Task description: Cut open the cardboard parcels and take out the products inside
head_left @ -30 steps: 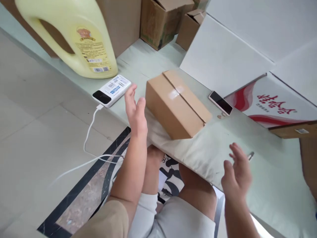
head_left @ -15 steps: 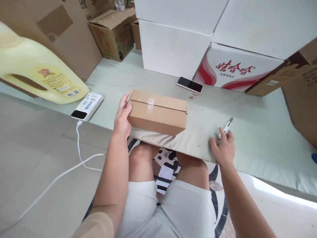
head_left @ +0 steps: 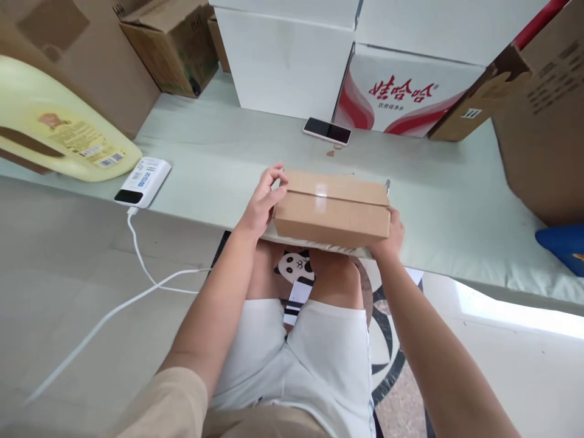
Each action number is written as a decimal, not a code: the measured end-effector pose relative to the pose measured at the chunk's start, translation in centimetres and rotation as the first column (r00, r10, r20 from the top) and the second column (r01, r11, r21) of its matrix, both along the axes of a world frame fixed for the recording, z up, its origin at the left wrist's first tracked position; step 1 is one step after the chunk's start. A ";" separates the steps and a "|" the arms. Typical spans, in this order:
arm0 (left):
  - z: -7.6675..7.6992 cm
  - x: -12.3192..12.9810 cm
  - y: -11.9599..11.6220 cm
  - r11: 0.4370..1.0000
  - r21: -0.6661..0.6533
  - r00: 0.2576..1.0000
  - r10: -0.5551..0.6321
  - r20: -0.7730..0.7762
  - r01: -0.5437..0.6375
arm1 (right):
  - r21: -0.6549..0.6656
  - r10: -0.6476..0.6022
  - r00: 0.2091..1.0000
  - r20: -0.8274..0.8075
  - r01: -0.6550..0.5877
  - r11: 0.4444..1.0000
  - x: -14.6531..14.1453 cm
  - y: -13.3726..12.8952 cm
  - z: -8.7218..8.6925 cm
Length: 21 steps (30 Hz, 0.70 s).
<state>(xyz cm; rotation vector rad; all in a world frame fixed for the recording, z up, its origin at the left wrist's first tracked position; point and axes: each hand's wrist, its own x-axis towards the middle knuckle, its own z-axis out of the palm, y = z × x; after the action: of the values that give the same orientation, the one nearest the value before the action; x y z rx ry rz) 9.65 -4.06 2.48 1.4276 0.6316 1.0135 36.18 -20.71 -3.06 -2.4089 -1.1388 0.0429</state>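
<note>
A small closed brown cardboard box (head_left: 333,210), with a strip of clear tape across its top seam, sits at the front edge of the cloth-covered table. My left hand (head_left: 267,201) grips its left end, thumb and fingers on the upper corner. Against the right end, my right hand (head_left: 391,234) is wrapped with bent fingers, partly hidden by the box. Just beyond that end pokes out a small tip of the utility knife (head_left: 387,184); the rest is hidden, and I cannot tell whether my right hand touches it.
A phone (head_left: 327,131) lies behind the box near stacked white cartons (head_left: 287,67). To the left are a white power bank (head_left: 142,182) with a cable and a yellow jug (head_left: 59,121). Brown cartons (head_left: 542,121) and a blue object (head_left: 563,246) are at right.
The cardboard box has shifted right along the table with my left hand. My right hand has moved from the utility knife to the box's right end. The view has also shifted.
</note>
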 end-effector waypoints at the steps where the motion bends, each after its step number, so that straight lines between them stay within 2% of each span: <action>1: -0.1 0.5 0.0 0.998 -0.027 0.999 -0.048 0.026 0.048 | 0.020 0.008 1.000 0.012 -0.008 1.000 0.1 0.0 -0.2; 3: -0.5 1.3 -0.2 0.983 -0.109 0.986 -0.141 0.090 0.150 | 0.044 0.018 0.999 0.026 -0.019 0.999 0.4 0.0 -0.5; 4: -0.7 1.6 -0.4 0.979 -0.130 0.983 -0.142 0.120 0.157 | 0.045 0.019 0.999 0.028 -0.021 0.999 0.5 0.0 -0.7; 9: -1.0 2.1 -1.4 0.986 -0.138 0.984 -0.070 0.165 0.093 | 0.059 0.036 0.998 0.052 -0.039 0.997 1.0 0.0 -1.1; 15: -1.3 2.2 -1.1 0.990 -0.122 0.981 -0.044 0.191 0.068 | 0.081 0.046 0.995 0.085 -0.052 0.995 1.2 0.2 -1.6; 21: -1.7 2.2 -1.0 0.983 -0.127 0.964 -0.098 0.246 0.133 | 0.012 0.043 0.997 0.064 -0.044 0.999 1.1 0.1 -0.9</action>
<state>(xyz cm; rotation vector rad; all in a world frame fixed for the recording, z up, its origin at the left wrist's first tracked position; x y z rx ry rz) 11.89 -5.02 0.76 1.1813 0.4296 1.0086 37.26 -20.58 -3.99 -2.3889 -1.2157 -0.0275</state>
